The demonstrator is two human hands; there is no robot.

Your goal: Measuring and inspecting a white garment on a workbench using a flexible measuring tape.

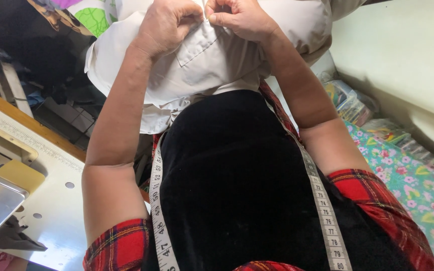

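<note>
**Two hands pinch a white shirt**

The left hand (pixel 169 27) and right hand (pixel 239 17) both have fingers curled tight, pinching the white shirt (pixel 212 60) near its pocket. The shirt lies bunched on the lap, beside the sewing bench (pixel 56 200).

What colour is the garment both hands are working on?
Off-white, plain; the garment shows best in the head view, pinched by the left hand and right hand.
</note>
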